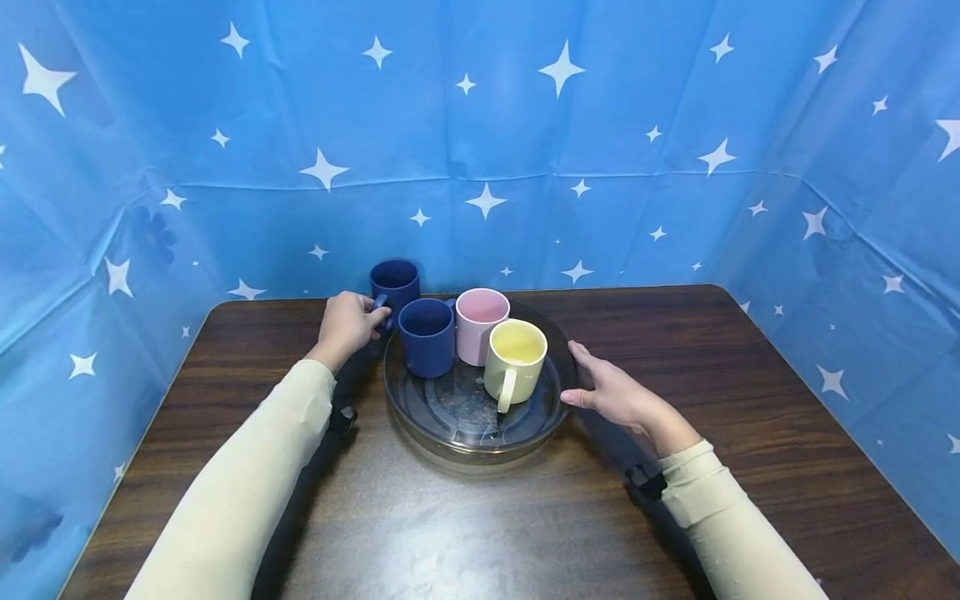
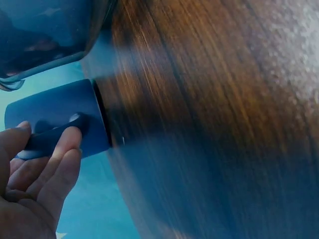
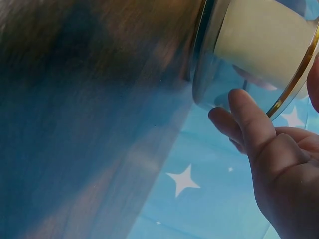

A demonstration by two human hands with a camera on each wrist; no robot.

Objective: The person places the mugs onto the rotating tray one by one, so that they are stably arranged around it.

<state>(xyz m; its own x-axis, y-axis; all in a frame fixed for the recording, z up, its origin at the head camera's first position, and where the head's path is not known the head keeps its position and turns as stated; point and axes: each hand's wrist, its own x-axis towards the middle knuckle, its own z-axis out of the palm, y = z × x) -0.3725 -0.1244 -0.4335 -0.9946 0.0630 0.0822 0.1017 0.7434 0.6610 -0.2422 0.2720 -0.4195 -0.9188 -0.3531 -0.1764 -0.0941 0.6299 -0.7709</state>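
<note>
The handle of a rear blue mug (image 1: 397, 293) is pinched between the thumb and fingers of the left hand (image 1: 347, 325). The mug is held at the back left of the counter (image 1: 420, 517), just beside a round glass dish (image 1: 450, 417). In the head view the grip is seen from above; by the left wrist view the handle (image 2: 46, 140) is shown side-on, with the mug's base close against the counter's far edge. Whether the base is rested there or slightly raised cannot be told.

The right hand (image 1: 615, 387) is held at the dish's right side, its thumb and extended fingers spread apart; whether the glass is touched cannot be told.

Only in the head view is the full grouping shown: a second blue mug (image 1: 427, 354), a pink mug (image 1: 474, 340) and a yellow mug (image 1: 517, 379) are stood upright in the dish, the yellow one's handle turned toward the near side. By the right wrist view the dish's clear wall and golden edge are revealed, with the yellow mug's body seen through the glass.
</note>
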